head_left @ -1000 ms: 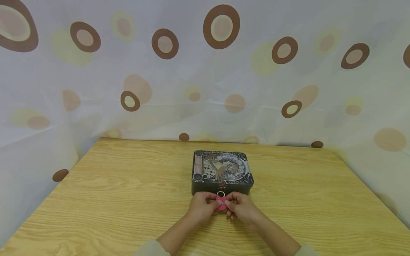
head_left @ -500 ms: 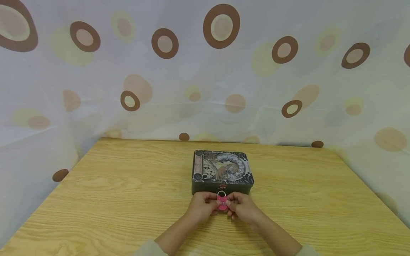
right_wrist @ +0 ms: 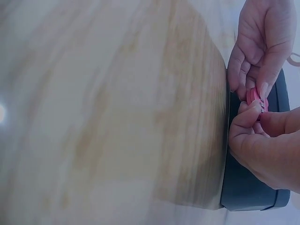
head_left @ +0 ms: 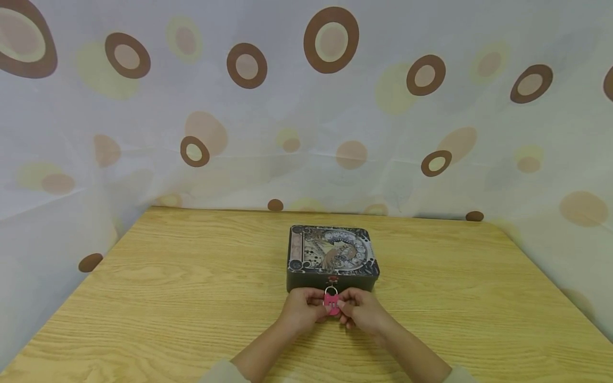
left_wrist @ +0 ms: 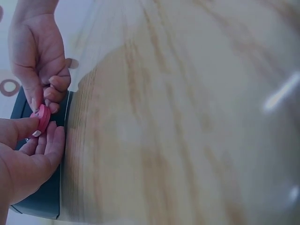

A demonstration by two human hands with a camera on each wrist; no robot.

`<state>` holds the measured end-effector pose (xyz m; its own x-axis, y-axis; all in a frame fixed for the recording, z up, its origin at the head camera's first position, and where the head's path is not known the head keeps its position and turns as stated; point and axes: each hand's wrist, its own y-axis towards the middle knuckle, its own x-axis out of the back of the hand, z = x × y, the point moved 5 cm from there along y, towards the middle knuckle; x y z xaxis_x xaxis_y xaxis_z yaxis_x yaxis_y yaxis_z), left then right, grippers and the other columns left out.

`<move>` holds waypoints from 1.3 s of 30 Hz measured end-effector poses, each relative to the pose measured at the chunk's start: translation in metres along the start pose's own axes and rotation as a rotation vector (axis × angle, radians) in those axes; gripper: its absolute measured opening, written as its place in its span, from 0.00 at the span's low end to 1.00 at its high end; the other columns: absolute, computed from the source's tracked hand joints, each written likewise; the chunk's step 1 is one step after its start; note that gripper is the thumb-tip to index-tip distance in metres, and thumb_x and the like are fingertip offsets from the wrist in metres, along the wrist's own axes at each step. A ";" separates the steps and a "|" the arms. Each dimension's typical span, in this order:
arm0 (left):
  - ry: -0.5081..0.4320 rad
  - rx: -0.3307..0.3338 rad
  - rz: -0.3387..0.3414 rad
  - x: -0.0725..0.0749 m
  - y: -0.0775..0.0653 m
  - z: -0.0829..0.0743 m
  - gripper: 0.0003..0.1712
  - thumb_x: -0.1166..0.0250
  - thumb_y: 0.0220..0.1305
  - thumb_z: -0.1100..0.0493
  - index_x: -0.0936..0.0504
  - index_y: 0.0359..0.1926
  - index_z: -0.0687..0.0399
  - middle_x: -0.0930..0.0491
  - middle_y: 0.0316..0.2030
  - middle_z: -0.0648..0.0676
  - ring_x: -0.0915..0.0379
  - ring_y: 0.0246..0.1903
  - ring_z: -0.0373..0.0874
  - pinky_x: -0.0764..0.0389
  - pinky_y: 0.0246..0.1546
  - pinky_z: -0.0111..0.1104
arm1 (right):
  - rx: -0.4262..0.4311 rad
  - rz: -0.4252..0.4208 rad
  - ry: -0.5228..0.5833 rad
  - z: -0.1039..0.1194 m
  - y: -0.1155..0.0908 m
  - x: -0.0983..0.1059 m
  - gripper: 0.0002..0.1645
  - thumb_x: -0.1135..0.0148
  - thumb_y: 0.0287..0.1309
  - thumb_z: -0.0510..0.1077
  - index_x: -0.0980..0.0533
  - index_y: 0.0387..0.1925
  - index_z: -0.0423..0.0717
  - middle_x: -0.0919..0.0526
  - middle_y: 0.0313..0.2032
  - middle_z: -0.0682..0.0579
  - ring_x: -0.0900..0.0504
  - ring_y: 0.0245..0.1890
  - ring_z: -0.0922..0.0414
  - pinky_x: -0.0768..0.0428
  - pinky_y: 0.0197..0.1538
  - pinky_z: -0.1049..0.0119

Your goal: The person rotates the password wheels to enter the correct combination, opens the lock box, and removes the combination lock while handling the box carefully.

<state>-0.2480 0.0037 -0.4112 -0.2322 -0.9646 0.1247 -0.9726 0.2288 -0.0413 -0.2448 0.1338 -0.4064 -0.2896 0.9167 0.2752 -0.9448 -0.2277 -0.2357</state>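
A pink combination padlock with number dials on its face hangs at the front of a dark tin box. Its silver shackle stands up toward the box's red latch; whether it is locked I cannot tell. My left hand pinches the padlock's left side, thumb on its face. From the other side my right hand pinches it too, thumb near the dials. Both wrist views show the padlock between the two hands, close against the box's dark side.
The box stands on a wood-grain table, toward its middle. Behind and at both sides hangs a pale curtain with brown and yellow circles.
Both hands stay at the padlock. Its face tilts slightly and the left thumb shifts a little on it. The box has not moved.
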 end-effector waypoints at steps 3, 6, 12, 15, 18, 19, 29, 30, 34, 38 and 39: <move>0.016 -0.009 0.000 0.000 0.000 0.000 0.14 0.38 0.51 0.75 0.22 0.41 0.78 0.19 0.31 0.65 0.22 0.29 0.42 0.16 0.30 0.34 | 0.007 -0.001 -0.009 0.000 -0.001 0.000 0.08 0.52 0.63 0.33 0.31 0.39 0.27 0.29 0.20 0.53 0.29 0.22 0.62 0.28 0.24 0.74; 0.014 -0.011 0.000 0.001 0.000 0.000 0.14 0.37 0.51 0.75 0.22 0.41 0.78 0.19 0.32 0.66 0.21 0.30 0.44 0.16 0.30 0.34 | 0.005 -0.005 -0.014 0.001 -0.001 0.000 0.09 0.52 0.63 0.33 0.31 0.39 0.27 0.29 0.21 0.53 0.29 0.22 0.62 0.28 0.24 0.74; 0.019 0.043 -0.037 0.002 -0.004 0.000 0.15 0.37 0.51 0.74 0.23 0.42 0.80 0.18 0.34 0.67 0.20 0.31 0.46 0.16 0.31 0.34 | -0.009 -0.018 -0.015 0.003 -0.002 0.001 0.08 0.52 0.63 0.33 0.30 0.39 0.28 0.28 0.21 0.52 0.29 0.22 0.62 0.27 0.25 0.74; 0.027 0.064 -0.057 0.002 -0.007 -0.001 0.15 0.37 0.50 0.73 0.22 0.40 0.78 0.18 0.32 0.65 0.21 0.29 0.43 0.16 0.29 0.33 | -0.010 -0.024 -0.010 0.003 -0.003 0.001 0.08 0.53 0.63 0.32 0.31 0.39 0.28 0.28 0.21 0.52 0.29 0.22 0.62 0.28 0.25 0.74; 0.021 0.060 -0.077 0.002 -0.009 -0.001 0.13 0.37 0.48 0.73 0.22 0.38 0.78 0.17 0.30 0.65 0.21 0.28 0.41 0.16 0.28 0.32 | -0.015 -0.028 -0.006 0.003 -0.003 0.001 0.08 0.53 0.63 0.32 0.31 0.40 0.28 0.28 0.22 0.52 0.29 0.22 0.62 0.28 0.25 0.74; 0.017 0.057 -0.083 0.002 -0.009 -0.001 0.13 0.37 0.48 0.73 0.21 0.38 0.78 0.17 0.29 0.65 0.21 0.27 0.41 0.16 0.28 0.32 | -0.017 -0.030 -0.007 0.003 -0.003 0.001 0.09 0.53 0.63 0.32 0.31 0.40 0.28 0.28 0.22 0.52 0.29 0.22 0.62 0.28 0.25 0.74; -0.007 0.045 -0.098 0.001 -0.008 -0.001 0.12 0.37 0.50 0.74 0.21 0.38 0.78 0.18 0.28 0.64 0.21 0.27 0.42 0.16 0.28 0.32 | -0.001 -0.020 -0.004 0.001 -0.001 0.000 0.09 0.52 0.63 0.33 0.31 0.40 0.27 0.28 0.22 0.53 0.29 0.22 0.62 0.28 0.24 0.73; -0.015 0.043 -0.096 0.000 -0.008 -0.002 0.12 0.37 0.50 0.73 0.22 0.38 0.78 0.18 0.28 0.65 0.20 0.27 0.43 0.16 0.29 0.32 | 0.001 -0.018 -0.003 0.001 -0.001 0.000 0.09 0.52 0.63 0.33 0.31 0.40 0.27 0.28 0.22 0.53 0.29 0.21 0.62 0.28 0.24 0.73; -0.043 0.048 -0.097 -0.001 -0.007 -0.003 0.12 0.38 0.53 0.73 0.23 0.40 0.79 0.18 0.29 0.65 0.19 0.30 0.47 0.16 0.31 0.34 | -0.008 -0.021 0.000 0.001 -0.001 -0.001 0.09 0.52 0.63 0.33 0.31 0.40 0.27 0.29 0.21 0.53 0.29 0.21 0.62 0.27 0.24 0.73; -0.048 0.062 -0.102 -0.002 -0.007 -0.004 0.12 0.38 0.54 0.73 0.23 0.40 0.79 0.18 0.30 0.65 0.18 0.31 0.49 0.16 0.31 0.35 | -0.022 -0.028 0.001 0.001 0.000 -0.001 0.08 0.52 0.63 0.33 0.31 0.40 0.28 0.29 0.21 0.53 0.29 0.21 0.62 0.28 0.24 0.74; -0.045 0.062 -0.104 -0.002 -0.006 -0.005 0.12 0.38 0.54 0.73 0.23 0.40 0.79 0.18 0.30 0.65 0.18 0.31 0.48 0.16 0.31 0.35 | -0.023 -0.030 0.001 0.001 0.000 -0.001 0.08 0.52 0.63 0.33 0.31 0.40 0.28 0.29 0.21 0.53 0.29 0.21 0.62 0.28 0.24 0.74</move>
<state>-0.2414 0.0044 -0.4067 -0.1280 -0.9880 0.0870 -0.9885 0.1199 -0.0923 -0.2443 0.1328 -0.4058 -0.2611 0.9234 0.2815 -0.9493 -0.1927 -0.2485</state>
